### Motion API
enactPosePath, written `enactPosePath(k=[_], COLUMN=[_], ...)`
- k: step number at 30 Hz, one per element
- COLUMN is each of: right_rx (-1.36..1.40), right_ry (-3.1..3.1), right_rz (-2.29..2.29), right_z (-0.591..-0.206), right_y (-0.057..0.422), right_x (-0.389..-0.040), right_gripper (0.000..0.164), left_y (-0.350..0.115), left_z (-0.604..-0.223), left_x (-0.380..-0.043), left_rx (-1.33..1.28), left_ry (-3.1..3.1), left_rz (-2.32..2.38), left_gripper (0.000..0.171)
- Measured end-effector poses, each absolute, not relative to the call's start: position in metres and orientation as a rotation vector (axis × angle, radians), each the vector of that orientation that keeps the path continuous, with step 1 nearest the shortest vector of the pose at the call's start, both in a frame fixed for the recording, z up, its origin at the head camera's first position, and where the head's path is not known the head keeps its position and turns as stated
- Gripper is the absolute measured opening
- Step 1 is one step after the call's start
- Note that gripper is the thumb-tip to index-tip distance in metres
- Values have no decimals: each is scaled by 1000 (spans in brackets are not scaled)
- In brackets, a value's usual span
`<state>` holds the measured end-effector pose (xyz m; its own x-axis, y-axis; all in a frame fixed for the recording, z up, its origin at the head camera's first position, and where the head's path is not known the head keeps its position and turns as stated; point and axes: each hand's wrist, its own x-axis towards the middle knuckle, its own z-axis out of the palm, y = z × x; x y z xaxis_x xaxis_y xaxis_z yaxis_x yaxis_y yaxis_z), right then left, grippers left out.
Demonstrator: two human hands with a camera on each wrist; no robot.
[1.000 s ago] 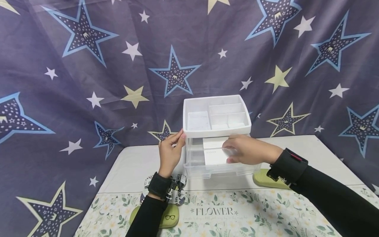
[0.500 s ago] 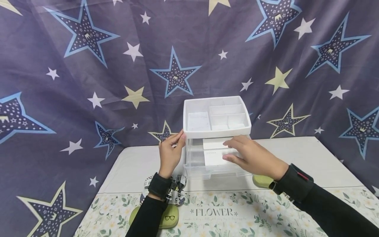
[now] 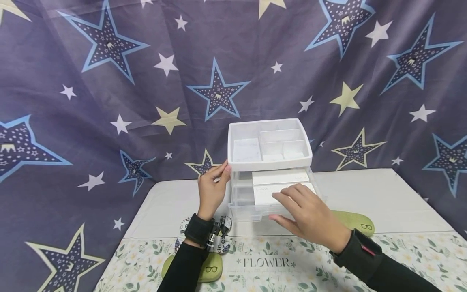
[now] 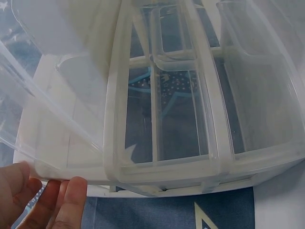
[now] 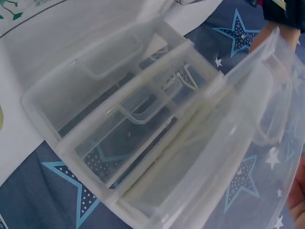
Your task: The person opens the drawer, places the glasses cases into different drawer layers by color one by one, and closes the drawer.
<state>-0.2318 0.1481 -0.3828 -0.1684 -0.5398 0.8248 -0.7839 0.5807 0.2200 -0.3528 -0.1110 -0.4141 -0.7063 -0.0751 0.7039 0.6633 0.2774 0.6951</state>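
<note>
A clear plastic drawer organizer with a white compartment tray (image 3: 270, 165) on top stands mid-table in the head view. One translucent drawer (image 3: 244, 211) is pulled forward, with two white boxes inside, a rear one (image 3: 281, 177) and a front one (image 3: 265, 194). My left hand (image 3: 211, 192) pinches the organizer's upper left corner; its fingers (image 4: 71, 198) lie at the frame's edge in the left wrist view. My right hand (image 3: 310, 215) hovers before the open drawer, fingers spread and holding nothing. In the right wrist view only a bit of its fingers (image 5: 298, 193) shows beside the drawer.
A green glasses case (image 3: 211, 267) lies under my left forearm, near a black-and-white patterned item (image 3: 222, 243). Another green glasses case (image 3: 354, 222) lies right of the organizer. A floral mat (image 3: 266, 278) covers the table front; a star-patterned curtain (image 3: 146, 101) hangs behind.
My right hand has left the front white box in the drawer and drawn back toward me, lower down. My left hand keeps its place at the organizer's corner.
</note>
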Motion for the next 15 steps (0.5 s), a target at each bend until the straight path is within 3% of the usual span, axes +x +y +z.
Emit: enactPosePath(k=[15], right_rx=[957], right_ry=[-1693], right_rz=[62], right_z=[-413], right_y=[137], right_x=[-224], right_gripper=[33], left_y=[-103], left_z=[-390], left_x=[-326], left_rx=[-512], left_ry=[-1941], left_rz=[-1465], left_gripper=[27])
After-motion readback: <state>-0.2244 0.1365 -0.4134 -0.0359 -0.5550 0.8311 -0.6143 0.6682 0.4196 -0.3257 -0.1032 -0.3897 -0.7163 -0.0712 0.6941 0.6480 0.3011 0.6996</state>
